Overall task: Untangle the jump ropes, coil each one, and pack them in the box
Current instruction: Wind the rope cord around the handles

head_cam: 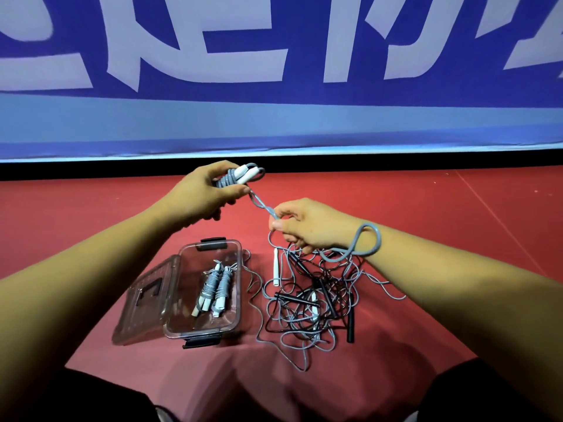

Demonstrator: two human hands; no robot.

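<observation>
My left hand (203, 190) grips a partly coiled grey jump rope (236, 177) with white handles, held up above the floor. A twisted length of that grey cord runs down to my right hand (307, 225), which pinches it; a loop of it curls over my right wrist (367, 240). Below my right hand lies a tangled pile of grey and black ropes (313, 303) with black and white handles. A clear plastic box (234, 325) stands open to the left of the pile, with two coiled grey ropes (213, 287) inside.
The box's clear lid (146, 300) hangs open to the left. Everything sits on a red floor (457, 208). A blue banner with pale lettering (274, 86) runs along the back. My knees in dark clothing show at the bottom corners.
</observation>
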